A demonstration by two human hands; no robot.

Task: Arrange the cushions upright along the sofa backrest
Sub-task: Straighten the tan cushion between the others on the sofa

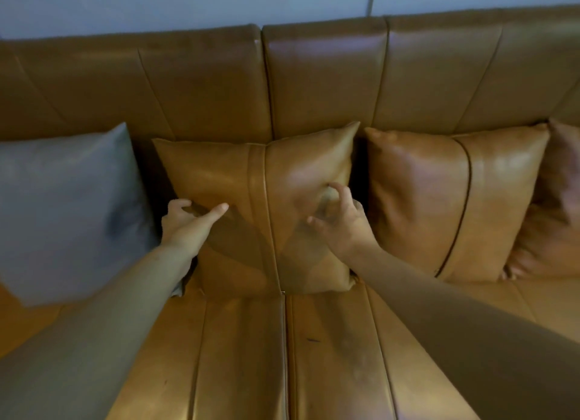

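A tan leather cushion (251, 193) stands upright in the middle against the sofa backrest (314, 74). My left hand (185, 222) grips its left edge, fingers curled behind the edge and thumb across the front. My right hand (339, 225) is at its right side, fingers bent and spread, touching or just off the surface. A grey cushion (66, 209) leans upright to the left. A second tan cushion (455, 200) stands upright on the right, with part of another tan cushion (552, 206) beyond it at the frame's edge.
The brown leather seat (282, 357) stretches toward me in front of the cushions. A pale wall (188, 2) rises behind the backrest. Narrow dark gaps separate the middle cushion from its neighbours.
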